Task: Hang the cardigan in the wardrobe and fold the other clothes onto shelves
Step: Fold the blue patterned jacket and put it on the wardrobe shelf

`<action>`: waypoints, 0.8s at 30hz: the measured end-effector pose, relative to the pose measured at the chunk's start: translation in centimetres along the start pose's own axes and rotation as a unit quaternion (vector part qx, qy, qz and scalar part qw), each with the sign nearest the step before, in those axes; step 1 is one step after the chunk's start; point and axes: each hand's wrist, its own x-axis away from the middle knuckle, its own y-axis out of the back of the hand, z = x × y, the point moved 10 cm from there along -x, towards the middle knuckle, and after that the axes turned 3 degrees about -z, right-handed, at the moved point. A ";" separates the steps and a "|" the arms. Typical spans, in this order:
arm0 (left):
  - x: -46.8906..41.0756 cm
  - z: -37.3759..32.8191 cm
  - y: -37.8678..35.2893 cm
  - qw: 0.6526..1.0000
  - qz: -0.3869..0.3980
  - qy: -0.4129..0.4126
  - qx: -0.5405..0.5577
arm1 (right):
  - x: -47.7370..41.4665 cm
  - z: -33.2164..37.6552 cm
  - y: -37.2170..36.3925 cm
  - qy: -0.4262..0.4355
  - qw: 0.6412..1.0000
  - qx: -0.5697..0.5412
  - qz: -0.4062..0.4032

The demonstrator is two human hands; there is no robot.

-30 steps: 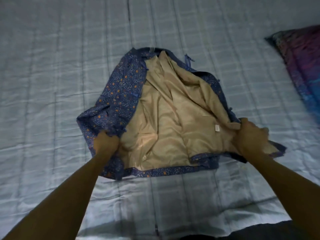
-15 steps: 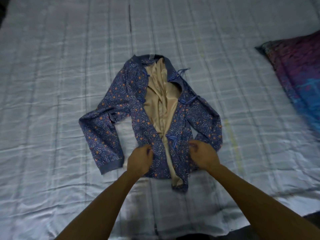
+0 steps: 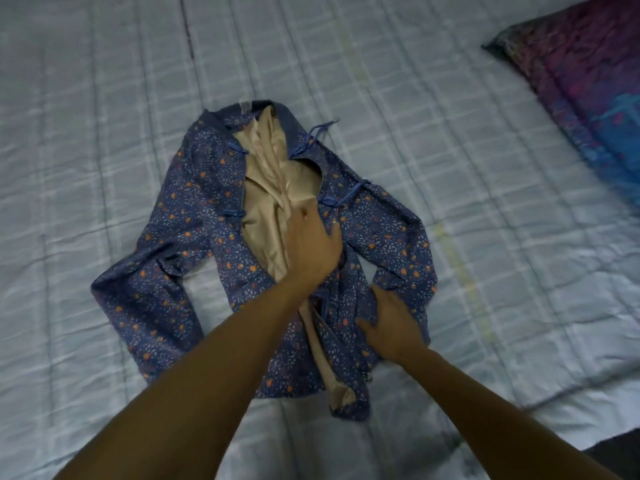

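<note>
A blue floral jacket (image 3: pixel 194 216) with a tan lining lies face up on the bed, collar away from me, both sleeves bent down along its sides. Its front panels lie nearly together, with a strip of lining showing between them. My left hand (image 3: pixel 311 247) lies flat on the lining and the right panel's edge at mid-chest, fingers straight. My right hand (image 3: pixel 391 323) presses flat on the right front panel near the hem, fingers spread.
The bed is covered by a pale checked quilt (image 3: pixel 450 133). A purple and blue patterned pillow (image 3: pixel 595 74) lies at the upper right. The quilt's near edge runs along the lower right, with dark floor beyond it.
The jacket went from spread wide with its lining exposed to having both front panels brought together. My hands let go of the hem; the left moved up to the chest, the right rests flat on the right panel.
</note>
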 end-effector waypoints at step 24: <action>-5.4 13.1 0.6 0.928 0.090 0.302 0.201 | -3.2 0.0 11.9 -0.022 0.983 0.071 -0.166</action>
